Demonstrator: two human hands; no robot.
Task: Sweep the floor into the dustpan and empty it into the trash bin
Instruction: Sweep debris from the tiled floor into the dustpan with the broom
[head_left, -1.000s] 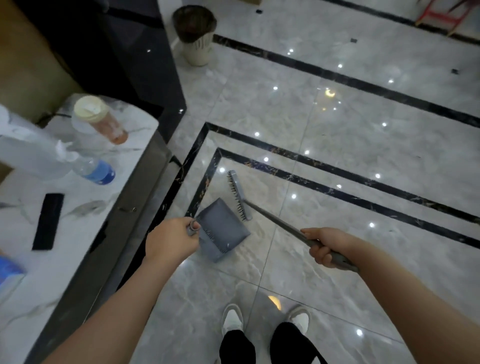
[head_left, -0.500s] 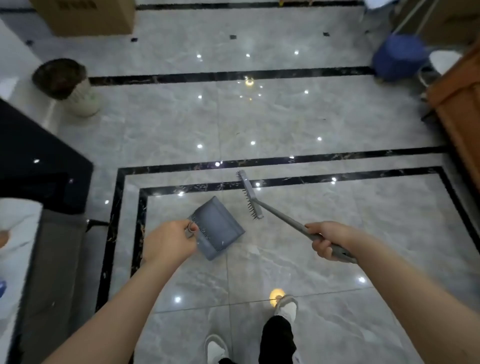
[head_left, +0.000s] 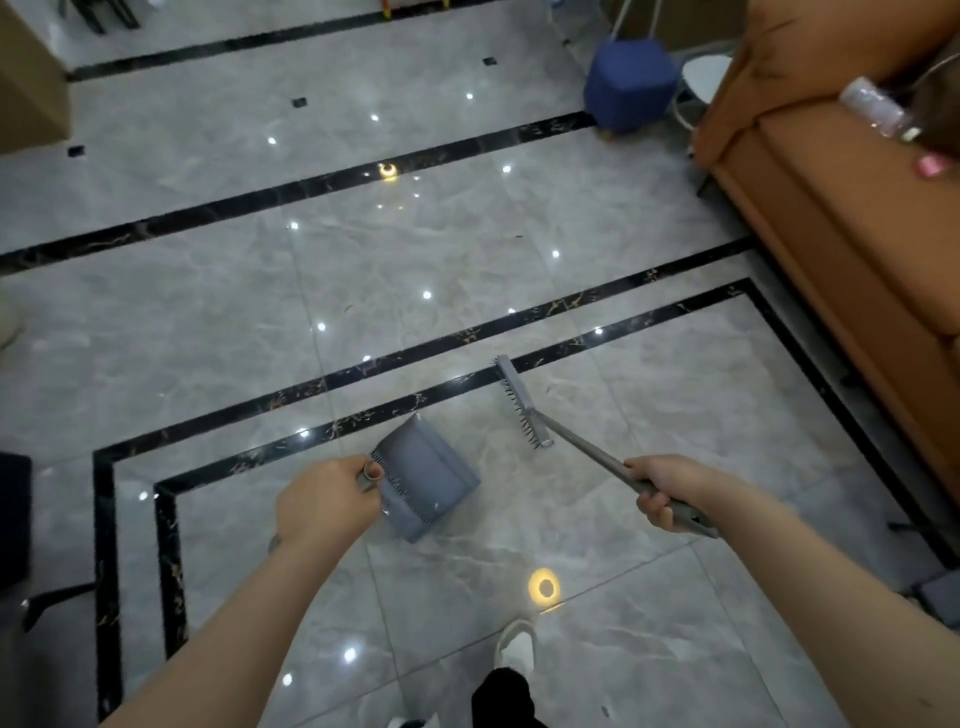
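Two hands show, the left hand (head_left: 324, 501) near centre and the right hand (head_left: 667, 491) to its right. There is one grey dustpan (head_left: 428, 480) and one broom (head_left: 524, 402). One white shoe (head_left: 517, 644) shows near the bottom edge. Far right stand one orange sofa (head_left: 852, 218) and one blue stool (head_left: 628, 91).

Floor (head_left: 415, 249) glossy polished marble-look tile; dustpan (head_left: 426, 480) matt grey plastic; sofa (head_left: 841, 218) smooth orange leather-like upholstery.

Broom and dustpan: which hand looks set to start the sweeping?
The right hand: it grips the broom handle, head angled ahead. The left hand holds the dustpan beside it.
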